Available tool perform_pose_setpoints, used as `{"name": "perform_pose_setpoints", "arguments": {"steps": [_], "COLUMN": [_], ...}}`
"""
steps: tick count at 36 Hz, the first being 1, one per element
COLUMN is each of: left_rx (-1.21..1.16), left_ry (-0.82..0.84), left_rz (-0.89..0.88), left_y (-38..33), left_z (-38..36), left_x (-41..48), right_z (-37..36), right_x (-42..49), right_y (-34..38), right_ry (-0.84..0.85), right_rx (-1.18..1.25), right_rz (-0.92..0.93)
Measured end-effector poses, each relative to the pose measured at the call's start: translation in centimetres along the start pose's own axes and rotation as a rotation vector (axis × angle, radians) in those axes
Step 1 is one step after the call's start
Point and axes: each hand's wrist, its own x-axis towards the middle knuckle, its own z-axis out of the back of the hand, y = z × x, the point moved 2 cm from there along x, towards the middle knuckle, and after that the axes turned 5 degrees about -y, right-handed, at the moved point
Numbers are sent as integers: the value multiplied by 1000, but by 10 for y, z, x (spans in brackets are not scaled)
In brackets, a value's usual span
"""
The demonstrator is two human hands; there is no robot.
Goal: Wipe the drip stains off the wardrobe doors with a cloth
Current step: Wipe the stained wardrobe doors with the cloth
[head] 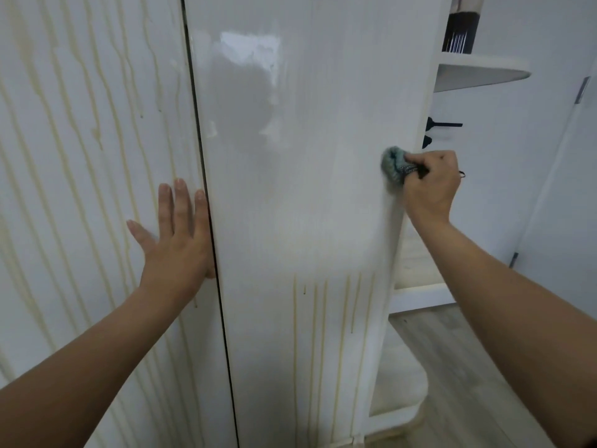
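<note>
Above the right hand (431, 182), a rounded white shelf (478, 71) carries a dark object (458, 33) with thin pale lines on its lower part; it is too blurred to tell what it is. Between that shelf and the right hand, two black hooks (442, 125) stick out from the side panel. Below the right wrist, another rounded shelf (416, 297) juts out over the grey wood floor (468, 367).

The right hand's fingers are curled tightly round a bunched blue-green cloth (392, 164), which is pressed against the right door (290, 189) near its outer edge. The left hand (176, 234) lies flat with straight, slightly spread fingers on the left door (80, 156), its little-finger side right beside the dark seam (206, 205) between the doors.

Both doors are glossy white. From the level of the hands upward, the right door looks mostly clean and shiny, with only faint vertical streaks. Below the hands, yellowish drip stains (323, 318) run down it in thin lines. The left door is streaked all over with the same yellowish runs, above, beside and below the left hand.
</note>
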Motion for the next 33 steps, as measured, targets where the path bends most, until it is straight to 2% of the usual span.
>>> {"name": "perform_pose_setpoints", "arguments": {"steps": [5,13,17,21,24,27,33], "left_rx": [-6,-4,-4,-28,-61,-70,-51], "left_ry": [13,58,93,46,-26,-15,106], "left_rz": [-2,-8,3,-1,-3,27,39], "left_y": [-1,-1,-2,2,2,-2,-13], "left_z": [1,2,4,6,-3,-25,-64], "left_x": [0,-1,0,-5,-23,-59,-122], "right_z": [-5,11,19,28,27,19,-2], "right_x": [-78,-215,-213,-171,-139,-128,-199], "right_y": [-45,-115,-112,-88,-68,-62,-89], "right_ry": [41,234,295,133,67,56,58], "right_rx": [-77,-217,-218,-140,-45,10,-59], "right_rz": [42,-170,-229,-370,-338,-234,-4]}}
